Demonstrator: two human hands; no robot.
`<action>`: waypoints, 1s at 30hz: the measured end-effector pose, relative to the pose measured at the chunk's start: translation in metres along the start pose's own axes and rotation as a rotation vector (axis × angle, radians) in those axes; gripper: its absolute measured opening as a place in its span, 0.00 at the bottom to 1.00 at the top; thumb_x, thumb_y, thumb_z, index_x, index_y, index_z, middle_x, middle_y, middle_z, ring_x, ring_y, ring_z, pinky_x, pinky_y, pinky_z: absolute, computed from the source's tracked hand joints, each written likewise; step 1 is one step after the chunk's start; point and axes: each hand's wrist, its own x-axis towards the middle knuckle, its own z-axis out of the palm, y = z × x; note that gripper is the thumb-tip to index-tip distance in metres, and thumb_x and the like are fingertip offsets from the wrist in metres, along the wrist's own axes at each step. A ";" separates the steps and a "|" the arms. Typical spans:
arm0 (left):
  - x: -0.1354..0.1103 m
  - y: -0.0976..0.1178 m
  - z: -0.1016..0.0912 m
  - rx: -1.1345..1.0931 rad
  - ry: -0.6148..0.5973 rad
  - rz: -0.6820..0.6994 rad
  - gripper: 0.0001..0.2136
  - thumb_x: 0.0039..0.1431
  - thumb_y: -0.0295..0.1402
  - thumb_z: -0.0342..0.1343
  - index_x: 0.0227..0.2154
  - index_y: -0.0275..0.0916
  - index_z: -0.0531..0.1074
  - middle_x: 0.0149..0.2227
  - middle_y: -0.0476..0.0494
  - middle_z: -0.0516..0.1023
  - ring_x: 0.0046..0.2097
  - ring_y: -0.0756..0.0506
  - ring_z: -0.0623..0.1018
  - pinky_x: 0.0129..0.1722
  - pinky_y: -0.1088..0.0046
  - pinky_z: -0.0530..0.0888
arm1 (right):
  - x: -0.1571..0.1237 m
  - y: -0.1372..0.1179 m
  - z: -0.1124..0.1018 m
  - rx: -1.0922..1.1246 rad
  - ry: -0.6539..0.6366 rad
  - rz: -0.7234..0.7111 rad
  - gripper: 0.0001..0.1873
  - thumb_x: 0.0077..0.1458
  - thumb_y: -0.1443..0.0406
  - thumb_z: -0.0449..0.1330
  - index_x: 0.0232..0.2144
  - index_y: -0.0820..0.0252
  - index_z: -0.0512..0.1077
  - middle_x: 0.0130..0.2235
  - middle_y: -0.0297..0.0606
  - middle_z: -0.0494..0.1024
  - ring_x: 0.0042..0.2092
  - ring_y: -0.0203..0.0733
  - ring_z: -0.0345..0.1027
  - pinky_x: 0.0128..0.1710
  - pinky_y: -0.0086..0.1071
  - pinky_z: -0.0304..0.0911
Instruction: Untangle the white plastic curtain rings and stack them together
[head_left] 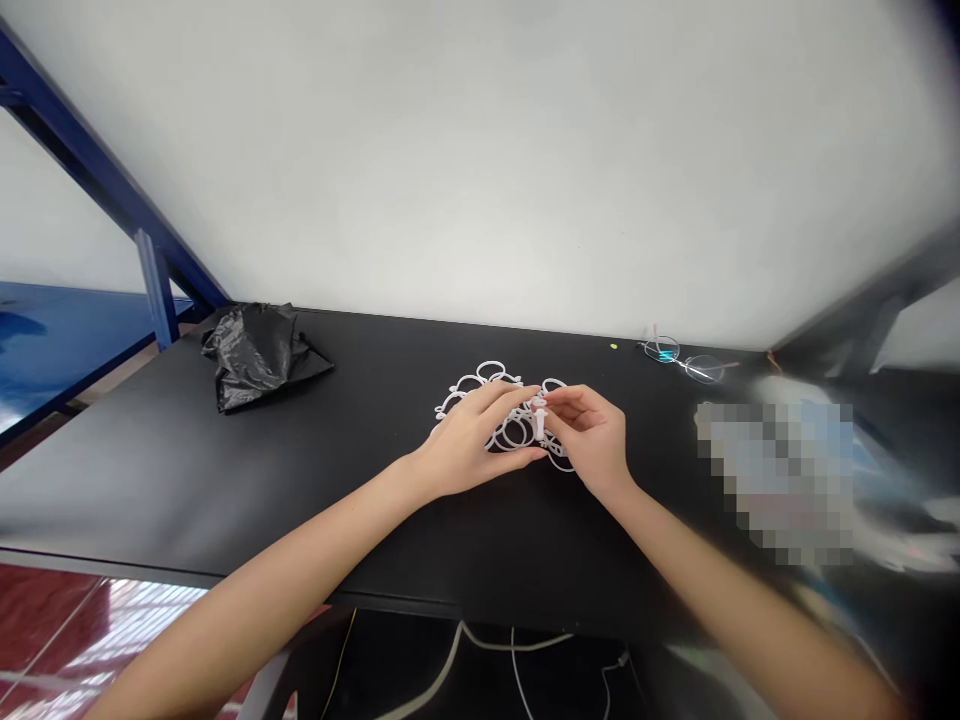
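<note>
Taking the tangle of white rings (504, 436) as the centre of the clock, it lay near the middle of the black desk (375, 390), partly hidden under both hands. The left hand (472, 440) came in from eight o'clock and rested over the rings, its fingers reaching forward and its thumb spread well away from them. The right hand (596, 438), entering from four o'clock, pinched a small white clip (539, 424) between thumb and index finger, close to the left index fingertip; whether the clip was joined to a ring could not be told.

Towards ten o'clock sat a crumpled black plastic bag (255, 350). Between two and three o'clock lay a pair of glasses (703, 370), and a tiny yellow-green speck (613, 346) was between one and two. Just past three o'clock was a blurred, pixelated packet (780, 480). Pale cables (448, 665) ran below the desk's front edge, around seven o'clock.
</note>
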 end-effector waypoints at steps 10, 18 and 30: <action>-0.001 -0.001 0.003 0.024 0.053 -0.015 0.18 0.66 0.33 0.51 0.57 0.42 0.63 0.51 0.37 0.69 0.45 0.46 0.75 0.40 0.68 0.77 | -0.008 -0.004 -0.004 -0.100 -0.010 -0.169 0.07 0.56 0.65 0.64 0.40 0.55 0.76 0.37 0.38 0.82 0.37 0.43 0.80 0.38 0.36 0.78; 0.000 0.000 0.000 0.136 0.197 0.159 0.13 0.64 0.28 0.49 0.50 0.39 0.68 0.45 0.38 0.66 0.34 0.50 0.69 0.31 0.72 0.74 | -0.016 -0.013 -0.003 -0.193 -0.106 -0.445 0.13 0.55 0.72 0.63 0.41 0.52 0.77 0.38 0.38 0.81 0.34 0.41 0.77 0.33 0.36 0.77; -0.001 0.005 0.001 0.018 0.317 0.234 0.14 0.66 0.37 0.50 0.51 0.38 0.66 0.41 0.39 0.74 0.38 0.46 0.76 0.36 0.70 0.76 | -0.025 -0.019 0.005 -0.157 -0.079 -0.523 0.14 0.54 0.73 0.65 0.40 0.50 0.79 0.37 0.36 0.84 0.35 0.44 0.79 0.32 0.37 0.77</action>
